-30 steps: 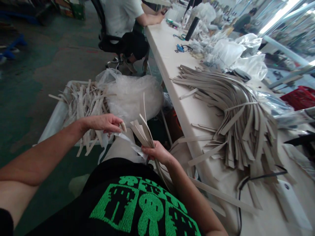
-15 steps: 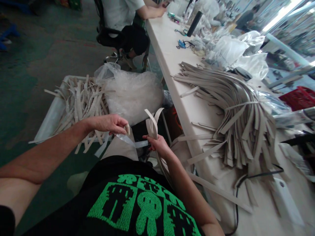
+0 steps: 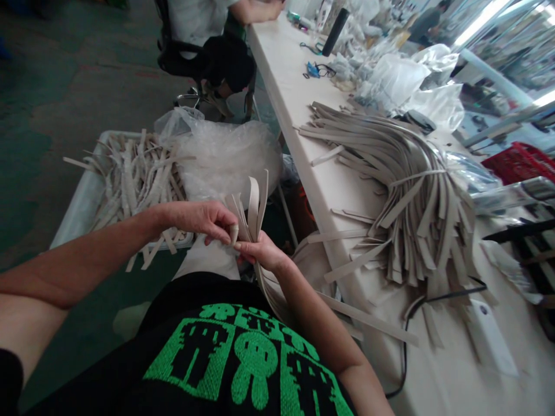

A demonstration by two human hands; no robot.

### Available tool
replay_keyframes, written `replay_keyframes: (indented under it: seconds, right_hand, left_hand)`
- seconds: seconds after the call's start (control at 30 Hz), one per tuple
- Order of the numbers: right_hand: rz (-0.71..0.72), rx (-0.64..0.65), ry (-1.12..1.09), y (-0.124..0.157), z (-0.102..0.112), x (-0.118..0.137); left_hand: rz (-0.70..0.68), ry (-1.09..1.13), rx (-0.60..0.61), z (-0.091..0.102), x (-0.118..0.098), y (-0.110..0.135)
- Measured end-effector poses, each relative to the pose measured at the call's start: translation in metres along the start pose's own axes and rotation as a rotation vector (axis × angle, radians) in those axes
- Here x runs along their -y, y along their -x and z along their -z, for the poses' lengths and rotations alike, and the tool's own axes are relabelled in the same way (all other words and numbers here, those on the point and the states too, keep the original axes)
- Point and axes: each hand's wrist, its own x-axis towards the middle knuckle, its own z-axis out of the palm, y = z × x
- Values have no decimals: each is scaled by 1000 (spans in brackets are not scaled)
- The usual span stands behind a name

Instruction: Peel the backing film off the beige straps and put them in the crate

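Note:
My right hand (image 3: 265,252) is closed round a small bunch of beige flat strips (image 3: 252,211). Their ends fan out above the fist, and their lengths hang down across my lap. My left hand (image 3: 217,221) is pinched right beside it, its fingertips meeting the right thumb at the bunch. A pale covering (image 3: 234,233) wraps one left fingertip. Whatever lies in the left pinch is too small to make out. To the right, a large tied bundle of similar strips (image 3: 407,156) lies on the table, with some loose strips hanging over the edge.
A white tub (image 3: 76,216) full of pale strips stands at left, beside a clear plastic bag (image 3: 225,153). Scissors (image 3: 311,47), glasses (image 3: 326,70), plastic bags (image 3: 390,86) and a black cable (image 3: 405,364) lie on the table (image 3: 286,86). A seated person (image 3: 195,26) is at the far end.
My hands have come together; a gap with a translucent film strip between them has closed. The strip bunch has moved left with my right hand. The view has shifted slightly.

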Motion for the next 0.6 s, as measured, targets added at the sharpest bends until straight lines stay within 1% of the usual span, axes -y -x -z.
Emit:
replay_keyframes:
  seconds: [0.07, 0.17, 0.37, 0.5, 0.6]
  right_hand:
    - [-27, 14, 28, 2, 1, 2]
    - [-73, 36, 77, 8, 5, 5]
    - [-141, 22, 141, 21, 18, 12]
    - [-152, 32, 158, 29, 22, 13]
    - [-167, 26, 141, 32, 21, 13]
  left_hand:
    - [1, 27, -44, 4, 0, 2]
    - [21, 30, -166, 14, 4, 7]
    - [104, -135, -359, 39, 20, 24]
    - [186, -214, -490, 58, 34, 31]
    - [208, -250, -571, 71, 48, 30]
